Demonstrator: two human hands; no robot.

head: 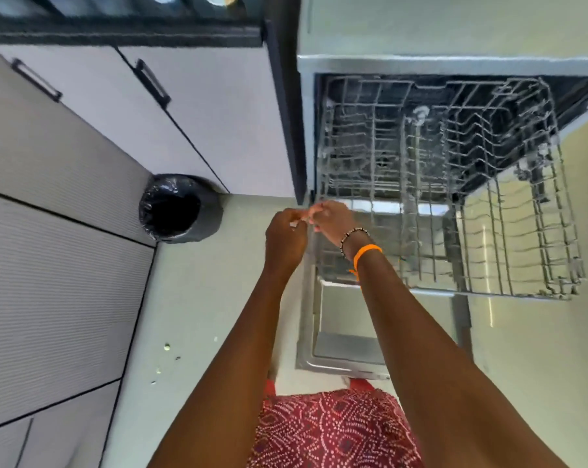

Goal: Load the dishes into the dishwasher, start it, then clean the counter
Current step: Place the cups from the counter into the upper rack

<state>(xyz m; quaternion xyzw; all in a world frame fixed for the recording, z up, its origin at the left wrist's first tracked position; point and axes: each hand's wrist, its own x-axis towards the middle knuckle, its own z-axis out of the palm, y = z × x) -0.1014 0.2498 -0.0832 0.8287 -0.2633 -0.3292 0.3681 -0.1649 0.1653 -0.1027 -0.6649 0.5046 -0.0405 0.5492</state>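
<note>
Both hands (306, 228) meet beside the rack (455, 184); blur hides each grip's state.

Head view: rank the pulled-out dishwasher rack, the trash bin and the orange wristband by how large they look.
1. dishwasher rack
2. trash bin, farther away than the wristband, though clearly bigger anyway
3. orange wristband

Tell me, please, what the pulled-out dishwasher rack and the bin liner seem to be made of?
Dishwasher rack: seemingly metal wire with a pale grey coating; thin crossing rods forming a grid suggest this. Bin liner: probably thin black plastic film; it is glossy and wrinkled around the rim.
</note>
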